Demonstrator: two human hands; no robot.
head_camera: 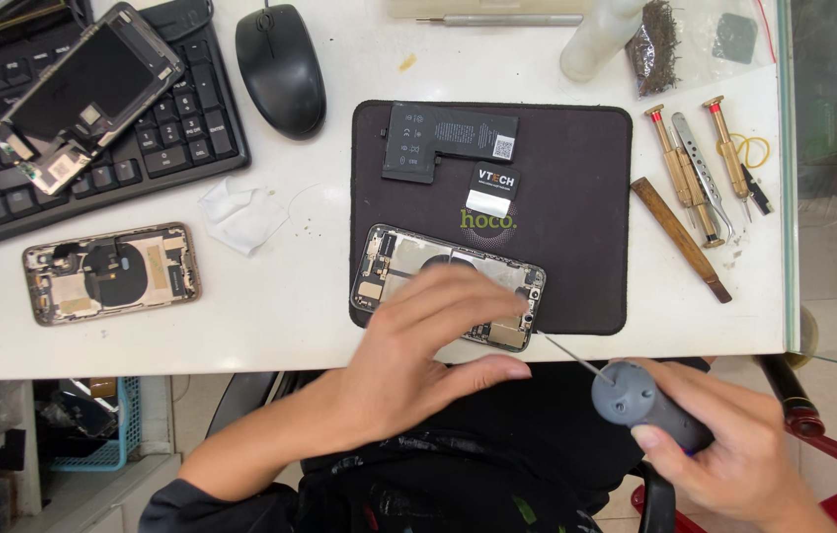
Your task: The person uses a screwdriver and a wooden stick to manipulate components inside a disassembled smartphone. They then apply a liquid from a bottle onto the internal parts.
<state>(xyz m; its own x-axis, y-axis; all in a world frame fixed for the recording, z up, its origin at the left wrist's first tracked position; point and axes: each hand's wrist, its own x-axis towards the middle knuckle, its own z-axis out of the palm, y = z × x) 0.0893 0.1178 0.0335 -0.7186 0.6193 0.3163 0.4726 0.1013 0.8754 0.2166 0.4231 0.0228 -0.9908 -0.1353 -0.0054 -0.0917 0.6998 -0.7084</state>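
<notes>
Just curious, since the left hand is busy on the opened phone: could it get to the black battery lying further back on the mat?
Probably yes. The left hand rests on the opened phone, and the black battery lies just beyond it on the dark mat, with only a small label between them.

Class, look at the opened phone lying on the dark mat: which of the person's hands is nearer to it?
Left. The left hand lies over the opened phone, fingers covering its middle. The right hand is off the desk edge to the right, gripping a grey screwdriver whose tip reaches the phone's corner.
</notes>
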